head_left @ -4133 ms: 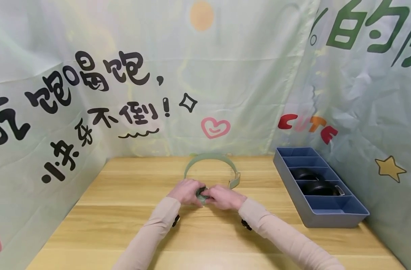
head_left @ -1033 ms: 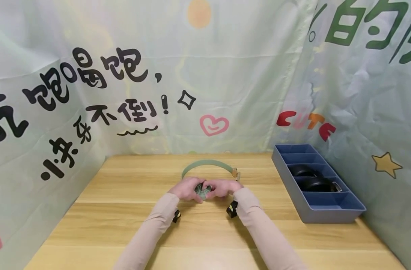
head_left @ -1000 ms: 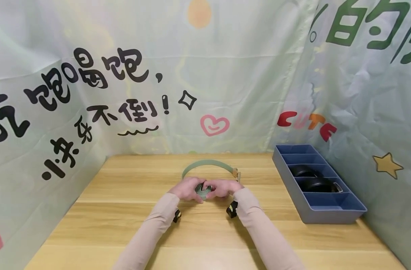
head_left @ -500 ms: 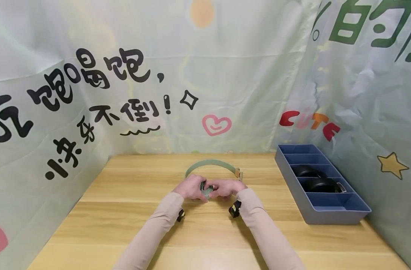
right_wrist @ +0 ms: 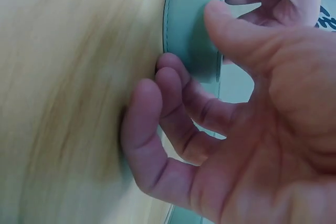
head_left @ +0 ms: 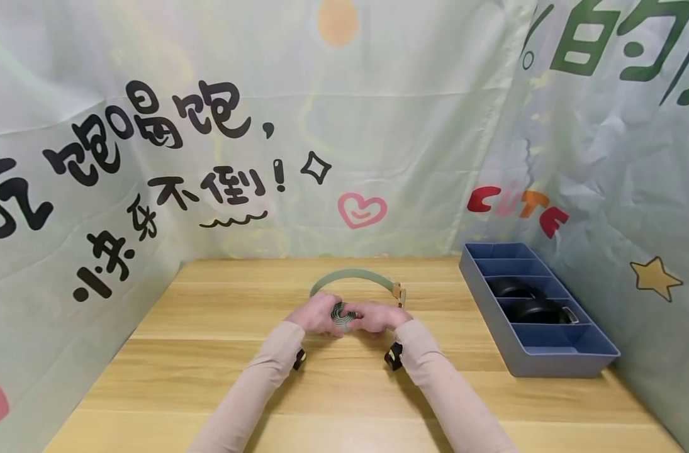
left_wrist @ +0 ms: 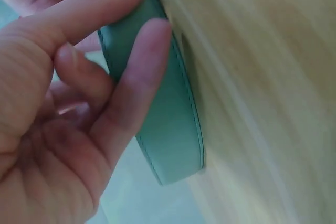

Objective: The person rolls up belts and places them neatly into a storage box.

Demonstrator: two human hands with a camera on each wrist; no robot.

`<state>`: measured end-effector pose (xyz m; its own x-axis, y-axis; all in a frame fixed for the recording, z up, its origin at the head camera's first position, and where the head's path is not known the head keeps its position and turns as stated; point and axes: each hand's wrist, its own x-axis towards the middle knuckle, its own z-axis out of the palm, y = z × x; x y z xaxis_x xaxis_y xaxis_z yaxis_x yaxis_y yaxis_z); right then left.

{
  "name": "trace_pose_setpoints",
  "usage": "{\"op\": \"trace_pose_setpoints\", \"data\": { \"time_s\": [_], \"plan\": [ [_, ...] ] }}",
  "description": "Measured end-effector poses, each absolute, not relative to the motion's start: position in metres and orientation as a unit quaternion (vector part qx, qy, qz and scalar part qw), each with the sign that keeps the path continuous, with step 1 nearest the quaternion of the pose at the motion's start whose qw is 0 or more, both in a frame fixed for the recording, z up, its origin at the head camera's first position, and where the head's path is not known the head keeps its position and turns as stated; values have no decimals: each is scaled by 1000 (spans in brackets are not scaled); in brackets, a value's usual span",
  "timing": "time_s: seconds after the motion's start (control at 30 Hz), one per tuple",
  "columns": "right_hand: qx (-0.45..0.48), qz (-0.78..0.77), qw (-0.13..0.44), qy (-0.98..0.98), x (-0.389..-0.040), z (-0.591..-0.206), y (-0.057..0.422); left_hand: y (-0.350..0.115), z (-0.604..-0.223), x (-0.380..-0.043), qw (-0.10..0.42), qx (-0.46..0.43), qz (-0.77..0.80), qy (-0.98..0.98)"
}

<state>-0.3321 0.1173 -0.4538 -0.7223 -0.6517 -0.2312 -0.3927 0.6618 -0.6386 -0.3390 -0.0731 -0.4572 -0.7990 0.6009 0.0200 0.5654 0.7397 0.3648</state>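
A green belt [head_left: 352, 274] stands on its edge on the wooden table, one part wound into a tight spiral roll [head_left: 342, 318], the rest arching behind the hands to a gold-toned buckle [head_left: 397, 290]. From the left, my left hand [head_left: 317, 313] holds the roll, its fingers against the stitched outer face of the belt [left_wrist: 170, 135] in the left wrist view. My right hand [head_left: 376, 316] grips the roll's other side. In the right wrist view its thumb lies on the belt [right_wrist: 194, 30] and its curled fingers sit at the lower edge.
A blue-grey divided box [head_left: 567, 365] stands at the table's right side. Two rolled black belts [head_left: 539, 311] lie in its middle compartments, one with a silver buckle. Printed cloth [head_left: 412, 126] hangs behind and at both sides of the wooden table [head_left: 208, 377].
The buckle end has drawn in and turned beside the right hand since the oldest frame, and the roll looks slightly fuller. Over the last second the hands barely move.
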Motion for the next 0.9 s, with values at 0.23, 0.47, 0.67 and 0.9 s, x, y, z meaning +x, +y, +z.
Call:
{"op": "trace_pose_setpoints", "data": {
  "time_s": [0.23, 0.47, 0.67, 0.9],
  "plan": [
    [-301, -246, 212, 896, -332, -450, 117, -79, -453, -340, 84, 332, 192, 920],
    [-285, -248, 231, 896, -330, -449, 113, -73, -455, -342, 39, 283, 164, 944],
    [-282, -221, 222, 907, -328, -449, 109, -76, -456, -342, 57, 310, 143, 938],
    [-263, -226, 223, 911, -330, -452, 108, -78, -455, -344, 45, 313, 141, 938]
  ]
}}
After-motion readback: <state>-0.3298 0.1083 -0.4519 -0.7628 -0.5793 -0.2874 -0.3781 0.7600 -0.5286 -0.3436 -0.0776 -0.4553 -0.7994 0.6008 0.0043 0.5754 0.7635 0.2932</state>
